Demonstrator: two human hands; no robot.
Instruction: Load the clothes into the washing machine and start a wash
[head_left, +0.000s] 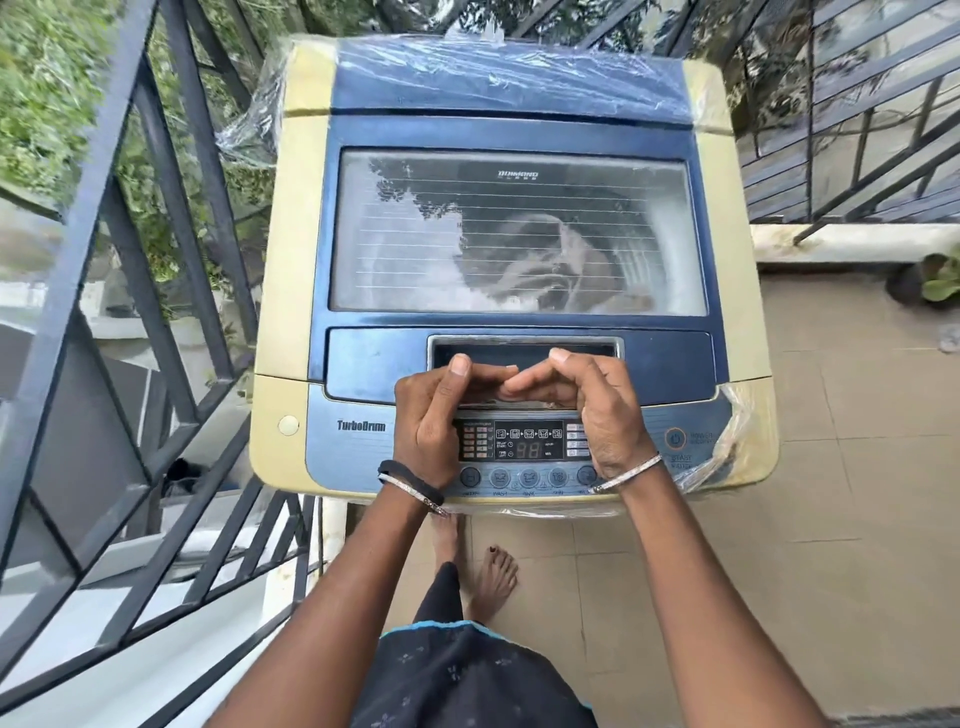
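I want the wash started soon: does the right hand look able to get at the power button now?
Likely yes. The power button sits on the control panel just right of the right hand, which rests at the closed lid's front edge; nothing lies between them.

The washer (301, 208) stood on the floor (779, 519), railing (78, 218) to its left, a plant (940, 280) far right. Clothes (550, 260) lay inside under the lid (374, 364); the panel (527, 447) sat nearest.
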